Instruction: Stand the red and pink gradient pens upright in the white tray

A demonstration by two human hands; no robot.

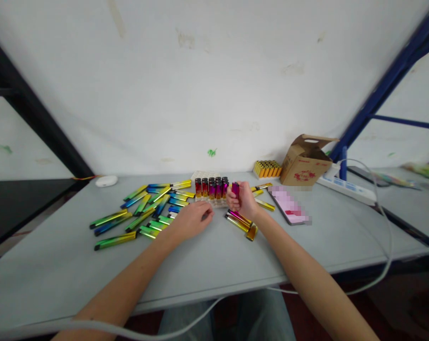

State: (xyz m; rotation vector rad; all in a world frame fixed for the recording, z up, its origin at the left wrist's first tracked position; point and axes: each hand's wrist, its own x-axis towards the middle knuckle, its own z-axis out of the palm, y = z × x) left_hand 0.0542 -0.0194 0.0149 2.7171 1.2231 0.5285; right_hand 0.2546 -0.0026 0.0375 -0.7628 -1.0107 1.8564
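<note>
My right hand [243, 199] is wrapped around a purple lighter [235, 190], held upright at the right end of a pale tray [218, 204] with holes. Several red and purple lighters [211, 188] with black tops stand in rows in that tray. My left hand [195, 220] rests low over the table just left of the tray's front, fingers curled in; whether anything is inside them is hidden. Beside it lie many loose green, blue and yellow lighters [139, 219]. Below my right hand are a few gold and purple lighters [239, 221] lying flat.
A phone [289, 205] lies right of my right hand. Behind it are a block of orange-yellow cylinders [267, 169], an open cardboard box [303, 166] and a white power strip [347, 188]. A white case [106, 181] sits far left. A white cable [390, 232] hangs over the table's front edge.
</note>
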